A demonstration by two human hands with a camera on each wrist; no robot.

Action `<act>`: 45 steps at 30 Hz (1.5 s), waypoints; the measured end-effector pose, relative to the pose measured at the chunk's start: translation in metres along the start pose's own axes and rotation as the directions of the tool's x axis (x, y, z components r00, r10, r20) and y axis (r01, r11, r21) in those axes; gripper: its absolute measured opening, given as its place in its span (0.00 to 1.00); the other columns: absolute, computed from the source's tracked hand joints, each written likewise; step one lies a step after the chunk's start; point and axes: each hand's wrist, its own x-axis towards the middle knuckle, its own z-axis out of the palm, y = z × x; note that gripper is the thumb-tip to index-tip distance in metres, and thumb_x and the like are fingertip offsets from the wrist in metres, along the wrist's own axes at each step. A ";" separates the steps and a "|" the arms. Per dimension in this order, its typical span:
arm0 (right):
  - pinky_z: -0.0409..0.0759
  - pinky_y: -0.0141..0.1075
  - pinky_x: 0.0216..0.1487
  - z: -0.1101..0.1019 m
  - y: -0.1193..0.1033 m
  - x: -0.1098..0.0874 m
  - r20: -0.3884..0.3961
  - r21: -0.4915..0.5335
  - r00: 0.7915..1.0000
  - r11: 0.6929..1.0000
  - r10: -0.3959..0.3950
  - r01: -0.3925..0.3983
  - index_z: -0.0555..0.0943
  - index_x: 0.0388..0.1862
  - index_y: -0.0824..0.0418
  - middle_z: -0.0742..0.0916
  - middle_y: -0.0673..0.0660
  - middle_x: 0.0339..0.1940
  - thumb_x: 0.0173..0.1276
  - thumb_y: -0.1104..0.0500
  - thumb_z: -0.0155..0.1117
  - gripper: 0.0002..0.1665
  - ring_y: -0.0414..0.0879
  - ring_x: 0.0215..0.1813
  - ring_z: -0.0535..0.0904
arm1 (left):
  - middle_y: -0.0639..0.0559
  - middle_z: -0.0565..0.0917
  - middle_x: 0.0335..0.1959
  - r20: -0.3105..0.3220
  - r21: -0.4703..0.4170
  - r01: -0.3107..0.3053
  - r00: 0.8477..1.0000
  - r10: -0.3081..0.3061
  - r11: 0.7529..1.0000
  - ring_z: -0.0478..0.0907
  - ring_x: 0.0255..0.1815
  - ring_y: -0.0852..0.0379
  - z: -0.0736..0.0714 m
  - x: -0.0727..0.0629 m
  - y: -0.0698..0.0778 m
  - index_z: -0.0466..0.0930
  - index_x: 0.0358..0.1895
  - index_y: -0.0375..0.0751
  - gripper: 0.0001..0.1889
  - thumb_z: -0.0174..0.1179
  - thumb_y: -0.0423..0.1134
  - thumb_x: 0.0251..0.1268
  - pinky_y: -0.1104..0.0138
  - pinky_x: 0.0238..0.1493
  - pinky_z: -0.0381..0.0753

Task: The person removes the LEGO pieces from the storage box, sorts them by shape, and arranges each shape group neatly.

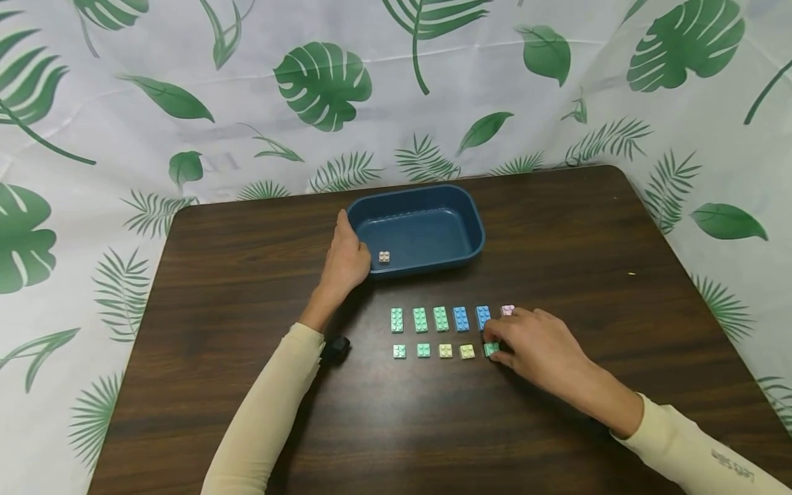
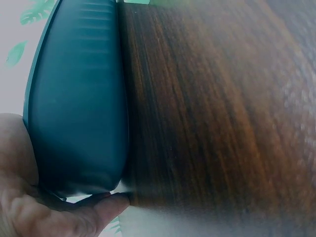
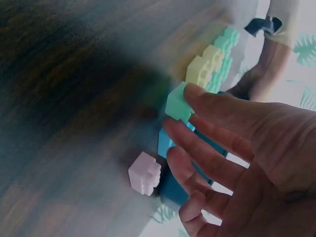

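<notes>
At the left end of a dark blue plastic bin (image 1: 427, 237), my left hand (image 1: 348, 258) grips the wall and rim. In the left wrist view the thumb side and fingers wrap the bin's end (image 2: 81, 108). A small beige brick (image 1: 384, 256) lies inside, at the near left corner. My right hand (image 1: 547, 344) pinches a small green brick (image 1: 491, 348) between thumb and index finger, at the right end of the front row. The right wrist view shows this green brick (image 3: 177, 102) at the fingertips, beside a pink brick (image 3: 143, 173) on the table.
Green bricks (image 1: 420, 320) and blue bricks (image 1: 460, 319) form the back row, with the pink brick at its right end. Left of my right hand, the front row has small green bricks (image 1: 399, 351) and yellow bricks (image 1: 445, 350). A leaf-print cloth (image 1: 408, 82) hangs behind the brown table (image 1: 247, 289).
</notes>
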 end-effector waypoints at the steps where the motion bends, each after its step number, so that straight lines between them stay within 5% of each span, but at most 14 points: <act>1: 0.79 0.41 0.41 0.001 0.000 0.000 -0.007 -0.004 1.000 1.000 -0.009 0.009 0.87 0.37 0.44 0.92 0.42 0.36 0.50 0.50 0.88 0.18 0.43 0.41 0.86 | 0.39 0.43 0.89 -0.001 -0.001 0.000 1.000 0.000 1.000 0.50 0.88 0.39 0.000 0.000 0.000 0.28 0.87 0.40 0.40 0.38 0.35 0.80 0.46 0.84 0.59; 19: 0.83 0.39 0.40 0.009 -0.001 0.000 -0.022 -0.017 0.998 0.998 -0.062 0.062 0.87 0.39 0.45 0.90 0.43 0.39 0.51 0.50 0.88 0.19 0.44 0.44 0.84 | 0.35 0.48 0.88 -0.030 0.020 0.008 1.000 -0.007 1.000 0.54 0.87 0.38 0.000 0.001 -0.004 0.32 0.87 0.37 0.40 0.41 0.35 0.79 0.45 0.83 0.60; 22: 0.83 0.41 0.41 0.006 -0.002 0.000 -0.017 -0.027 0.999 0.999 -0.041 0.041 0.88 0.44 0.45 0.90 0.44 0.43 0.53 0.44 0.87 0.22 0.46 0.46 0.83 | 0.35 0.49 0.88 -0.033 0.022 0.010 0.999 -0.009 1.000 0.54 0.87 0.38 -0.001 0.001 -0.005 0.32 0.87 0.37 0.40 0.41 0.35 0.79 0.45 0.84 0.60; 26: 0.82 0.41 0.38 0.000 -0.003 0.002 -0.059 -0.010 0.998 1.000 -0.011 0.010 0.85 0.60 0.47 0.87 0.48 0.51 0.51 0.32 0.84 0.40 0.47 0.46 0.81 | 0.36 0.48 0.88 -0.026 0.018 0.014 1.000 -0.013 1.000 0.54 0.87 0.38 -0.001 0.000 -0.007 0.32 0.87 0.38 0.40 0.41 0.35 0.79 0.45 0.84 0.59; 32: 0.83 0.44 0.39 -0.006 -0.006 0.010 -0.153 0.064 0.988 0.997 -0.030 0.041 0.65 0.84 0.39 0.79 0.54 0.70 0.52 0.26 0.80 0.63 0.50 0.58 0.79 | 0.37 0.48 0.89 -0.017 0.008 0.012 1.000 -0.012 1.000 0.54 0.87 0.38 -0.003 0.001 -0.006 0.31 0.87 0.39 0.41 0.40 0.35 0.79 0.44 0.84 0.58; 45: 0.83 0.45 0.45 -0.020 -0.019 0.055 -0.207 0.036 0.963 0.982 -0.174 0.185 0.62 0.86 0.40 0.76 0.53 0.76 0.63 0.31 0.74 0.56 0.51 0.64 0.79 | 0.37 0.49 0.88 -0.010 0.000 0.019 1.000 -0.019 1.000 0.59 0.84 0.35 -0.003 0.003 -0.002 0.31 0.88 0.41 0.41 0.41 0.35 0.79 0.44 0.81 0.63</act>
